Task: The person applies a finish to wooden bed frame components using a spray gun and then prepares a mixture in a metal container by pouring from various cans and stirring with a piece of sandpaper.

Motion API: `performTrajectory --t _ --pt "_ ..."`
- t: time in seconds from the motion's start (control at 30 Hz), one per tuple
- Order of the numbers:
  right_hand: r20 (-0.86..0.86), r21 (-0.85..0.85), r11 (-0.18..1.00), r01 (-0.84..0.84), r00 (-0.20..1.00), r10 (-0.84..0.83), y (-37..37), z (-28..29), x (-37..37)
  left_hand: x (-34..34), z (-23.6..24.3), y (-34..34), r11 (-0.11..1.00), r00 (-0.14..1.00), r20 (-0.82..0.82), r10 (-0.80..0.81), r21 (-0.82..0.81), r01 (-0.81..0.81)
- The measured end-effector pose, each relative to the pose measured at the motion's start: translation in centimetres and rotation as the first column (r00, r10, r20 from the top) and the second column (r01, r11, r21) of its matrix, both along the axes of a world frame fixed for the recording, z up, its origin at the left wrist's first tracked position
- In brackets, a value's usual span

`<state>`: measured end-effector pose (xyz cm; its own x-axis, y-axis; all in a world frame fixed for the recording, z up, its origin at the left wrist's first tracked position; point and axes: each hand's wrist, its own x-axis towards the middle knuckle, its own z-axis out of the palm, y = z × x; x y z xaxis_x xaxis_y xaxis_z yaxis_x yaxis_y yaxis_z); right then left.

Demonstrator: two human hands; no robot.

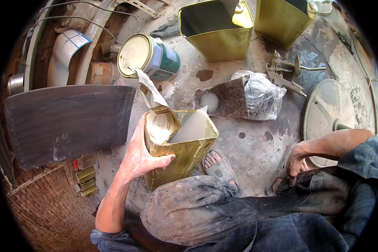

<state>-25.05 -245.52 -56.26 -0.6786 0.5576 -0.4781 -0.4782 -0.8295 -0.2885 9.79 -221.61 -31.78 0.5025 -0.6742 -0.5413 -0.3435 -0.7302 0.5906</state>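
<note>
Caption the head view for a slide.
Left hand grips a gold-coloured tin, its lid bent open and smeared white; right hand hangs down at a sandalled foot.

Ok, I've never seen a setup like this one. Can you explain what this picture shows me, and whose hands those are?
There is no machine here: the hands are one person's bare hands, seen from a fisheye camera on that person's head, looking down. That is why edges curve and the corners go black.

The left hand has a grip on a square metal tin, whose lid is bent up; the inside looks whitish. The right hand hangs by the right sandal; whether it touches is unclear.

On the floor are a lidded bucket, another open tin, a brown piece of matting, a clear plastic bag and what looks like a spray gun.
</note>
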Motion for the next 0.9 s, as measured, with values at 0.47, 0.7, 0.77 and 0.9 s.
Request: performTrajectory --t 0.47,0.7,0.77,0.9 --pt "-0.005 -0.016 0.999 0.050 0.999 -0.050 -0.3 -0.5 -0.4 0.2 -0.1 0.0 1.000 0.999 0.027 -0.018 -0.004 0.019" --pt "0.020 -0.020 1.000 0.005 1.000 -0.004 0.0 -0.6 -0.5 0.2 0.0 -0.1 0.999 0.998 0.048 -0.027 0.018 0.026" --pt "0.027 -0.011 1.000 0.009 1.000 -0.009 -0.1 -0.3 -0.2 0.3 -0.1 0.1 0.999 0.998 0.059 -0.035 0.021 0.034" --pt "0.035 -0.013 1.000 0.014 0.999 -0.013 0.0 -0.8 -0.4 0.4 -0.2 0.1 0.999 0.997 0.063 -0.038 0.026 0.036"
